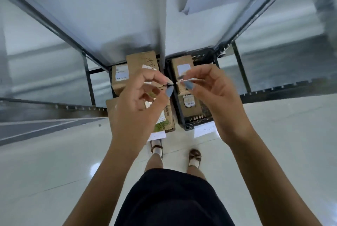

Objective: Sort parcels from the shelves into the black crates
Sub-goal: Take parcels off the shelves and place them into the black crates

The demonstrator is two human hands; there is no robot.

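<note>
Covered parcels, smeared shelves
Left hand (138,98) and right hand (211,91) hide the middle parcels (165,116); their pinched tiny scrap (179,80) is unidentifiable; upper-frame shelves (109,16) blur.

**Black crate** (193,122), on the floor to my right: slatted plastic walls, open top, standing under the shelf. It holds brown cardboard parcels with white labels. The far parcel (182,67) lies at the back end and the near parcel (190,106) at the front end, both label up.

**To my left**, a second group of brown boxes:
- a labelled box (120,78) at the far left;
- a handwritten box (141,60) just beside it, standing higher;
- a green-printed box (166,120) nearest me, bearing the letters "CORN".

I cannot tell whether a crate stands under these.

**Shelf** (91,16) above: pale board, dark metal frame.
</note>
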